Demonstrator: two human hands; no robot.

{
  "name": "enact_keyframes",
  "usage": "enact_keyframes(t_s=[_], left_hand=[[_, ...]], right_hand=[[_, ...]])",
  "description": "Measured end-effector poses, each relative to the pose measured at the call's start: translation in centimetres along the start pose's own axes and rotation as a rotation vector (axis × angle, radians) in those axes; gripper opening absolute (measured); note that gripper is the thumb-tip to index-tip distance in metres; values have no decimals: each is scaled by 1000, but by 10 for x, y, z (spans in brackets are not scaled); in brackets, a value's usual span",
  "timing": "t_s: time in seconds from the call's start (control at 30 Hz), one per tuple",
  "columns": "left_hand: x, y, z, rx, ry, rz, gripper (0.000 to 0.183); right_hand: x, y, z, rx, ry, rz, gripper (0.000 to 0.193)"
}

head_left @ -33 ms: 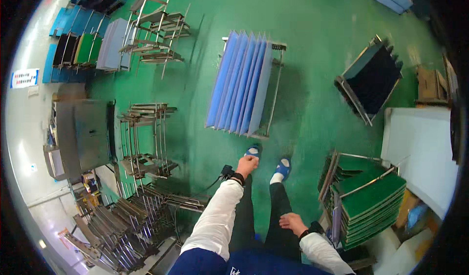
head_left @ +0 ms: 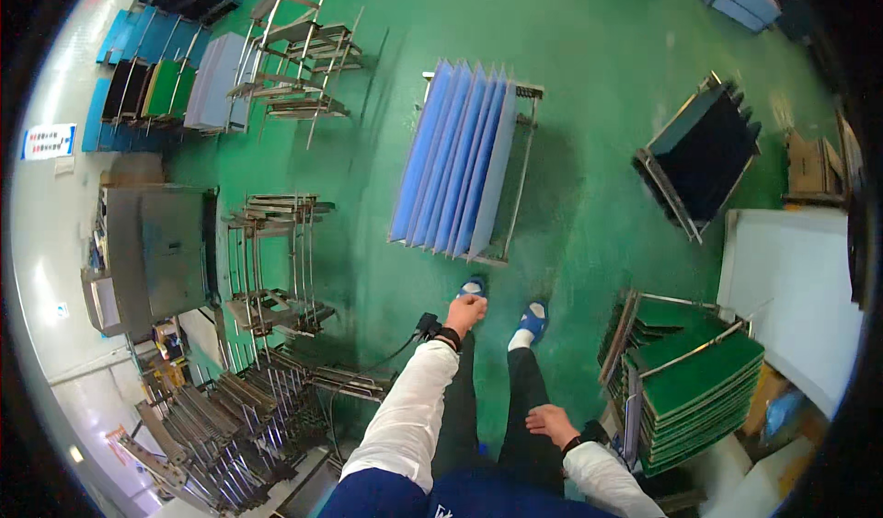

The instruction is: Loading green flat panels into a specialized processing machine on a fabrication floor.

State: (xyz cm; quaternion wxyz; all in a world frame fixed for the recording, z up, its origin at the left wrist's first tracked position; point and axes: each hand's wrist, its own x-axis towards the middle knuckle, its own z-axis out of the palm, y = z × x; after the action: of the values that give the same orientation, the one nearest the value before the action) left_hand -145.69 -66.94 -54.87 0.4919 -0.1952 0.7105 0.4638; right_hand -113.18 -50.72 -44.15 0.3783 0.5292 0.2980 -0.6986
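My left hand [head_left: 467, 312] hangs above my foot, fingers curled together, with nothing visible in it. Lower and to the right, my right hand [head_left: 552, 423] is held loosely in front of my leg. Its fingers are slightly bent and partly apart, and it holds nothing. Ahead of my feet a metal rack [head_left: 522, 182] stands on the green floor, holding several upright blue panels [head_left: 451, 159]. Neither hand touches it. Nearest on the right is a stack of green boards [head_left: 704, 371] in a metal frame, apart from my right hand.
Empty metal racks [head_left: 285, 260] stand on the left, with more frames crowded [head_left: 216, 426] below them. A rack of dark panels [head_left: 704, 155] stands at the far right. A large white board [head_left: 786, 288] leans near the green stack. Blue and green panels [head_left: 170, 86] line the left wall.
The view has shifted very slightly, so the racks sit a little farther right and lower. Both hands keep nearly the same pose.
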Motion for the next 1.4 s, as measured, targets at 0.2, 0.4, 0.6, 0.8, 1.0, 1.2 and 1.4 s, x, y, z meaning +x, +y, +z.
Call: enact_keyframes(t_s=[0.2,0.4,0.6,0.8,1.0,1.2,1.4], left_hand=[[28,-1,-34,-79,170,26,26],[75,-20,-150,24,411,79,23],[109,-23,-208,-219,500,-17,30],[141,-25,-213,-435,428,-68,42],[185,-40,-223,-429,475,-4,47],[217,-37,-230,227,609,281,49],[237,-63,-258,304,545,360,49]], right_hand=[[15,-17,-6,-85,58,99,30],[38,-12,9,-98,148,137,22],[53,-6,21,-64,162,183,21],[61,-9,39,-101,225,209,23],[81,-14,45,-159,201,268,25],[156,-109,58,-48,300,-19,29],[246,-244,80,-38,301,-308,27]])
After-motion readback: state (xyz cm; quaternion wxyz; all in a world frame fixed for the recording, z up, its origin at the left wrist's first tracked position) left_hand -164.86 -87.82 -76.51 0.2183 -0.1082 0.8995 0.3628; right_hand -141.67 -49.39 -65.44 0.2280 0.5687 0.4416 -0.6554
